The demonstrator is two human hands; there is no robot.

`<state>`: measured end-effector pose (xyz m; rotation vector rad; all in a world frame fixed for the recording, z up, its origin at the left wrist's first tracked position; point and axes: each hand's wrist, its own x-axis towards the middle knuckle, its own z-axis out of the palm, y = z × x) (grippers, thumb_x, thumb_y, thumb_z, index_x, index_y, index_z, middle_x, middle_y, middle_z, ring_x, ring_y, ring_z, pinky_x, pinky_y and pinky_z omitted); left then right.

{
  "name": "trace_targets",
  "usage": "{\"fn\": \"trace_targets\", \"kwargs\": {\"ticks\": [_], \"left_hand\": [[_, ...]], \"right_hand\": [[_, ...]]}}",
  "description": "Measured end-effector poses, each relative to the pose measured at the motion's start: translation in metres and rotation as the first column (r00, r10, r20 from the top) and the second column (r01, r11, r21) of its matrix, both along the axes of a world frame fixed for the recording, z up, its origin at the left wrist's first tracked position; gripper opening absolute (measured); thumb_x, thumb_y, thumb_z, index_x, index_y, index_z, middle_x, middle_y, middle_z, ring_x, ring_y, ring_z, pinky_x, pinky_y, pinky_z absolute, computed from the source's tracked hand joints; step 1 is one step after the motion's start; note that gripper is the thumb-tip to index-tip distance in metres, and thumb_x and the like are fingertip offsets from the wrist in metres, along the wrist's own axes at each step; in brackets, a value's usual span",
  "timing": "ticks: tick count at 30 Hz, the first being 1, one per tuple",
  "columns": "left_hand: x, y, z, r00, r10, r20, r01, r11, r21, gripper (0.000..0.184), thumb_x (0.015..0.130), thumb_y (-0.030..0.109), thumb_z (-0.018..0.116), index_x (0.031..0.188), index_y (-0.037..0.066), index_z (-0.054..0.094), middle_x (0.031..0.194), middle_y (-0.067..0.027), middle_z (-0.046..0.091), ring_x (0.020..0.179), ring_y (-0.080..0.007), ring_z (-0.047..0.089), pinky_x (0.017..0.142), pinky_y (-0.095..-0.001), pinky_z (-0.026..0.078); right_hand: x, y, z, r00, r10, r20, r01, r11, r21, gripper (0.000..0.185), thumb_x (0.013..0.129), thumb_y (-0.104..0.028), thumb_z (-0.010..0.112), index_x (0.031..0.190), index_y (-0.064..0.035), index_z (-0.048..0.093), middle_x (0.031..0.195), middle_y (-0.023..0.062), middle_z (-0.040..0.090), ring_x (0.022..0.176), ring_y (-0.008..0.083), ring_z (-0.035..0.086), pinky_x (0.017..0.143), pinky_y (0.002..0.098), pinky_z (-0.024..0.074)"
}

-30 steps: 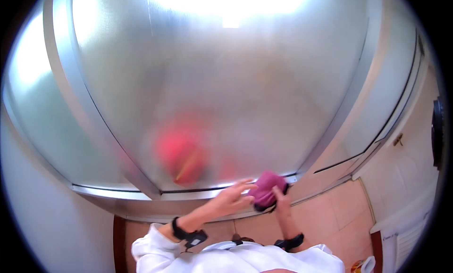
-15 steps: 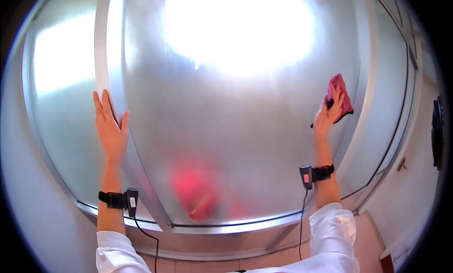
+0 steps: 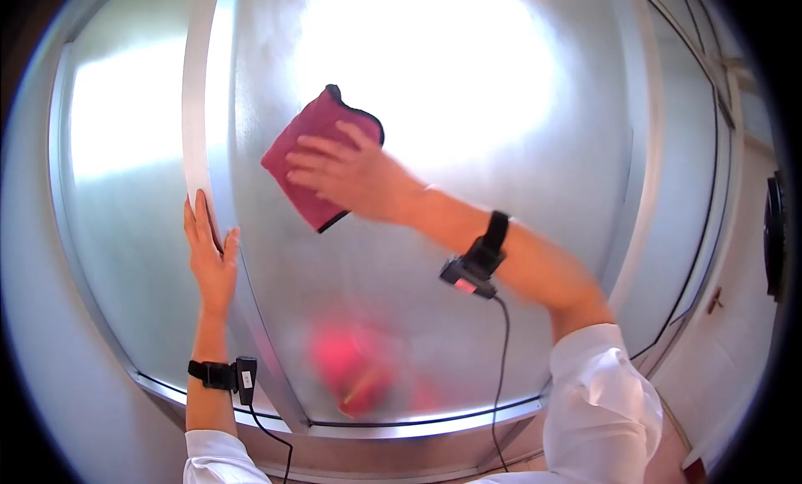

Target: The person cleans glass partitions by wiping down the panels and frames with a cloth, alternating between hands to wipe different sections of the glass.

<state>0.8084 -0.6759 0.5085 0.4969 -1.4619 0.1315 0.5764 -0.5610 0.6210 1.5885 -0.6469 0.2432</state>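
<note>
A folded dark-pink cleaning cloth [image 3: 305, 137] with black edging lies against the large frosted glass panel [image 3: 468, 317], left of its middle. My right hand [image 3: 355, 175] holds it there, palm down and fingers stretched across it. My left hand [image 3: 213, 254] rests on the pale metal upright [image 3: 199, 108] between two glass panels. Its fingers point upward, the thumb stands apart, and nothing shows in it.
Behind the glass, low down, a blurred pink-red shape [image 3: 351, 350] shows. Black straps with small devices and cables sit on both wrists. A white door with a handle [image 3: 714, 300] stands at the right. Bright light glares on the upper glass.
My right hand has swept the cloth from the right side of the panel across to the left. The left hand stays on the upright, a little lower and further right in view.
</note>
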Motion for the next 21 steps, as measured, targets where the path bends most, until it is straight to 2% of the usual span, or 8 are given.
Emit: {"fn": "trace_targets", "kwargs": {"ticks": [1,2,4,7,11,15,17,21], "left_hand": [[-0.001,-0.001,0.000,1.000,-0.001,0.001,0.001,1.000,0.020,0.068,0.084,0.008,0.059,0.145,0.014,0.029,0.148,-0.0183,0.025,0.133,-0.0352,0.032,0.106,-0.0392,0.033],[-0.002,0.000,0.001,1.000,0.007,-0.001,-0.007,1.000,0.024,0.068,0.084,0.008,0.059,0.145,0.014,0.029,0.148,-0.0183,0.025,0.133,-0.0352,0.032,0.106,-0.0392,0.033],[0.000,0.005,0.002,0.999,-0.046,0.023,0.044,0.998,0.050,0.067,0.085,0.006,0.057,0.145,0.008,0.027,0.150,-0.0123,0.026,0.138,-0.0303,0.024,0.112,-0.0377,0.022],[-0.002,0.005,0.003,0.999,-0.041,0.015,0.041,0.999,0.025,0.067,0.085,0.006,0.057,0.145,0.007,0.027,0.149,-0.0108,0.028,0.138,-0.0299,0.024,0.112,-0.0380,0.021],[-0.006,0.003,0.001,0.999,-0.040,-0.001,0.040,0.999,0.027,0.067,0.085,0.006,0.058,0.144,0.007,0.028,0.149,-0.0109,0.029,0.138,-0.0299,0.024,0.111,-0.0383,0.022],[-0.007,-0.003,-0.001,1.000,0.012,0.003,-0.012,1.000,0.021,0.066,0.084,0.008,0.058,0.144,0.007,0.029,0.147,-0.0150,0.029,0.136,-0.0324,0.027,0.110,-0.0377,0.025],[-0.005,-0.005,-0.004,0.997,0.070,0.013,-0.070,0.998,0.004,0.066,0.084,0.009,0.059,0.144,0.008,0.030,0.146,-0.0170,0.030,0.135,-0.0335,0.029,0.108,-0.0375,0.026],[-0.006,-0.007,0.000,0.998,0.050,-0.045,-0.054,0.995,-0.082,0.069,0.080,0.009,0.066,0.142,0.012,0.034,0.142,-0.0218,0.033,0.123,-0.0387,0.040,0.100,-0.0416,0.038]], "right_hand": [[-0.013,0.006,0.017,0.991,-0.091,-0.097,0.078,0.989,-0.124,0.039,0.085,-0.034,0.058,0.120,-0.0169,0.058,0.132,0.0001,0.051,0.129,0.0213,0.038,0.107,0.0509,0.0230],[-0.016,0.026,0.047,0.996,-0.083,0.026,0.082,0.995,0.055,0.045,0.082,-0.030,0.060,0.124,-0.0167,0.054,0.132,0.0020,0.050,0.127,0.0237,0.039,0.105,0.0489,0.0249],[-0.074,0.039,0.093,0.940,0.243,0.238,-0.238,0.970,-0.051,0.049,0.080,-0.029,0.062,0.126,-0.0146,0.053,0.134,0.0069,0.047,0.127,0.0295,0.039,0.105,0.0464,0.0248],[-0.157,0.106,0.154,0.956,0.171,0.237,-0.040,0.879,-0.475,0.045,0.081,-0.026,0.067,0.121,-0.0101,0.057,0.124,0.0106,0.056,0.119,0.0288,0.049,0.101,0.0392,0.0352],[-0.282,0.187,0.164,0.807,0.145,0.572,0.340,0.679,-0.651,0.052,0.090,-0.043,0.050,0.129,-0.0088,0.050,0.134,0.0115,0.049,0.126,0.0298,0.042,0.103,0.0428,0.0322],[-0.367,0.229,0.159,0.563,0.146,0.813,0.584,0.625,-0.517,0.064,0.091,-0.057,0.035,0.138,-0.0130,0.040,0.141,0.0124,0.040,0.133,0.0305,0.033,0.106,0.0508,0.0242],[-0.376,0.214,0.170,0.452,0.241,0.859,0.713,0.480,-0.510,0.068,0.090,-0.061,0.031,0.140,-0.0153,0.037,0.143,0.0130,0.037,0.135,0.0311,0.029,0.104,0.0574,0.0232],[-0.298,0.166,0.206,0.287,0.293,0.912,0.784,0.475,-0.399,0.076,0.086,-0.069,0.029,0.142,-0.0175,0.035,0.145,0.0164,0.034,0.136,0.0351,0.026,0.100,0.0653,0.0212]]}}
